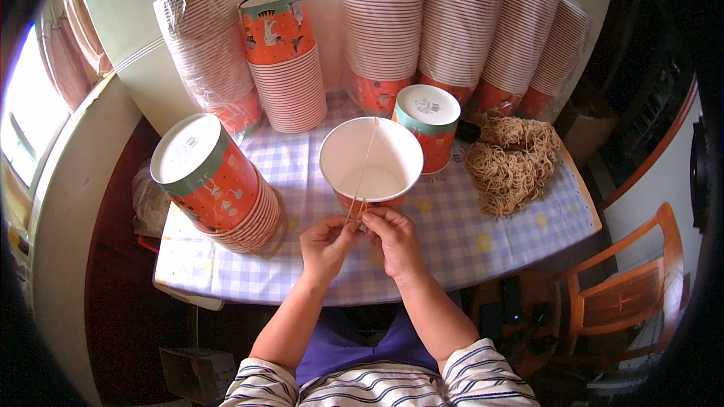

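A white-lined paper bucket stands upright, mouth up, on the checked cloth in front of me. Thin tan string runs from its far rim across the opening to its near side. There my left hand and my right hand meet, fingertips pinched on the string. Whether they have a knot between them is too small to tell. Left of the bucket is an upside-down stack of orange and green buckets, with loops of string around its lower part. Behind to the right, another bucket sits upside down.
A heap of tan string lies at the table's right. Along the back stand tall plastic-wrapped bucket stacks and an unwrapped stack. A wooden chair is at the right, and a cardboard box sits below the table's left side.
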The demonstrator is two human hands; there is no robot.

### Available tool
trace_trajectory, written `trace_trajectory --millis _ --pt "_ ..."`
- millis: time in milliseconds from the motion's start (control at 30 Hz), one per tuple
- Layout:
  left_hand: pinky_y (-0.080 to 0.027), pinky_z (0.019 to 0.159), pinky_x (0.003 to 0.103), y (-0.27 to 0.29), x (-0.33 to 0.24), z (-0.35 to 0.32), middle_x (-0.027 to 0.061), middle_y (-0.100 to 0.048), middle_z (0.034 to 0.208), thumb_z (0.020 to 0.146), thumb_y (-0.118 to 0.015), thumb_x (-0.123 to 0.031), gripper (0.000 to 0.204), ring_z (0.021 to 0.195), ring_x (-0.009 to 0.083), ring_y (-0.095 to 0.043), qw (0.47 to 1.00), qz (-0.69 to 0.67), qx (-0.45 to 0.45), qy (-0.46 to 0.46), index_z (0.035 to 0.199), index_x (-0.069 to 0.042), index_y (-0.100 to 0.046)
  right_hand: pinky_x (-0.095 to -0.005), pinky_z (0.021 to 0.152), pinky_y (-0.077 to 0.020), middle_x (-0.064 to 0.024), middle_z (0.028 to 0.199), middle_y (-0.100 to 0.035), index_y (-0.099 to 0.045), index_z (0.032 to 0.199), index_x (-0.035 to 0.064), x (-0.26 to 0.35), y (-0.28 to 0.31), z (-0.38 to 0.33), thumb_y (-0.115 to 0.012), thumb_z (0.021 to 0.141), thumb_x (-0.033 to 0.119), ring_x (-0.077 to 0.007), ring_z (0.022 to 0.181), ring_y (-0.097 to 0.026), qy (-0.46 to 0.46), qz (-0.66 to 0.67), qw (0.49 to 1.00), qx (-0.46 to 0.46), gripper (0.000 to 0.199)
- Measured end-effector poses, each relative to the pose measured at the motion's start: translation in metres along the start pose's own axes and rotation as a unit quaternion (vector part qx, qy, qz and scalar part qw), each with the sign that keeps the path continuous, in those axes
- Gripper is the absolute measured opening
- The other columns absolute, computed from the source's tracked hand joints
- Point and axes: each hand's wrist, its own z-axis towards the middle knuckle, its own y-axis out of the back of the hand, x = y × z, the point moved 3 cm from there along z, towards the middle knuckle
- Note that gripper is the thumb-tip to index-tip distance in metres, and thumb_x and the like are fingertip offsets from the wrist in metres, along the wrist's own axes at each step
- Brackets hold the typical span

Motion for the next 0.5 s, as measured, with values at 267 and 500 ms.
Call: trace_trajectory --millis 267,500 --pt "-0.053 0.065 0.027 -0.0015 -0.0050 0.0024 0.0087 -0.064 0.080 0.085 -0.061 -0.005 0.010 0.071 0.0151 -0.063 0.999 -0.022 -0.018 0.020 0.087 0.005 -0.061 -0.0217 0.060 -0.0430 -0.0009 0.073 -0.063 -0.064 0.087 -0.0003 0.0002 0.0044 0.0026 -0.061 0.087 0.017 -0.0051 0.067 -0.053 0.117 -0.151 0.981 -0.030 0.018" --pt "-0.053 0.067 0.029 -0.0013 -0.0025 0.0034 0.0092 -0.064 0.082 0.085 -0.060 -0.004 0.009 0.073 0.0158 -0.062 0.999 -0.044 -0.008 0.019 0.088 0.004 -0.060 -0.0210 0.055 -0.0413 0.0004 0.071 -0.062 -0.063 0.088 -0.0006 -0.0020 0.0049 0.0021 -0.061 0.087 0.015 -0.0039 0.062 -0.051 0.190 -0.204 0.959 -0.055 0.016"
